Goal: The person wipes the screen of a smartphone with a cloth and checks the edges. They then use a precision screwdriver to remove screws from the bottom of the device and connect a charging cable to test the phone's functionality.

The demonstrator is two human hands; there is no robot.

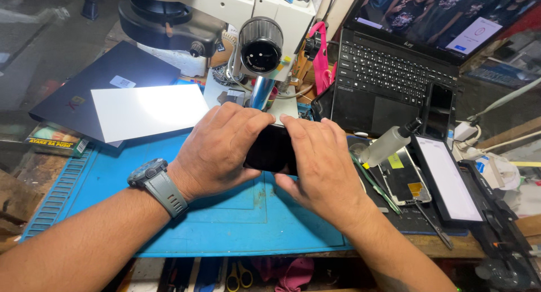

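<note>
The flat black glossy slab, apparently a phone or its glass panel point(270, 151), is held between both hands just above the blue ribbed silicone work mat point(225, 213), in front of the microscope base. The left hand point(217, 151) is closed over its left edge, thumb and fingers pinching it; a grey rubber-strapped wristwatch point(155, 185) sits on that wrist. The right hand point(315, 162) is closed on the right edge, fingertips pressing the top face.

Risks, as judged: the surface looks smooth and slick, so a slip under finger pressure could drop it onto the mat. Uneven thumb force could flex or crack a thin panel. Bare fingers are likely to leave smears on the gloss.

Close on the right lie a white plastic squeeze bottle with dark nozzle point(389, 143), thin metal tweezers point(434, 227) and a white-faced screen panel in a black frame point(448, 179); an elbow swing could knock these. Behind stand the white metal microscope with chrome column point(259, 50) and an open black laptop point(394, 72). A white matte rectangular sheet point(149, 109) rests on a dark flat case at the left.
</note>
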